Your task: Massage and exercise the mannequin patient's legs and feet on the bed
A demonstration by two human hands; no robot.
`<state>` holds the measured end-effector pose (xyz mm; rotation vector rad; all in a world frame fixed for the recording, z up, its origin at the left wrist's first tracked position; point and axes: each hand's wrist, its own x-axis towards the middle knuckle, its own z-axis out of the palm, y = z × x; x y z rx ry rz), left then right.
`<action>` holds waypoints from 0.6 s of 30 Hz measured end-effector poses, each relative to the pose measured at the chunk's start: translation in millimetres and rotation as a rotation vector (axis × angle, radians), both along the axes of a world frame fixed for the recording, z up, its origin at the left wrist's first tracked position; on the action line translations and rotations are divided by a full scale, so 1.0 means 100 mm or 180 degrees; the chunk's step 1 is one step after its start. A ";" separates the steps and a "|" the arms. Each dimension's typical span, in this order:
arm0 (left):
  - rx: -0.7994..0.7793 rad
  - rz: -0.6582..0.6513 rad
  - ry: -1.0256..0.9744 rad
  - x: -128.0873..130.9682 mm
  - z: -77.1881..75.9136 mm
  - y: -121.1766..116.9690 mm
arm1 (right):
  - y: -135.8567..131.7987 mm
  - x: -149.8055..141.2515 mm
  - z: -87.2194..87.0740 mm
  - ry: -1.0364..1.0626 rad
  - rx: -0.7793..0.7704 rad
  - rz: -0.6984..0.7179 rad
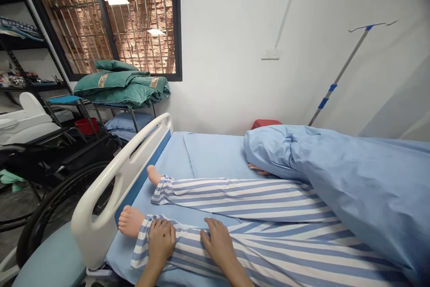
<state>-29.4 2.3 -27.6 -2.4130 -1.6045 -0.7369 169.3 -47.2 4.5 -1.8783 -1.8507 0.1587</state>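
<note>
A manikin lies on a hospital bed in blue-and-white striped pyjama trousers. Its bare feet point toward the white footboard. My left hand rests on the near trouser leg just above the ankle, fingers curled down over the cloth. My right hand lies flat on the same leg farther up, fingers stretched out. A light blue quilt covers the manikin's upper body, and one manikin hand shows at the quilt's edge.
A black wheelchair stands left of the footboard. Folded green bedding sits on a rack under the window. An IV pole leans by the white wall. Shelves fill the far left.
</note>
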 end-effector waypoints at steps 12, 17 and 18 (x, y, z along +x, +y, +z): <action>-0.0255 0.0304 -0.0280 0.00 -0.23 0.10 | 1.71 -1.37 0.38 0.1151 0.0142 0.1001; -0.0208 0.0278 -0.0495 -0.01 -0.21 0.07 | 2.18 -1.82 0.41 0.1322 -0.0094 0.1004; -0.0189 0.0262 -0.0574 0.00 -0.19 0.06 | 2.23 -1.86 0.38 0.1265 -0.0145 0.0980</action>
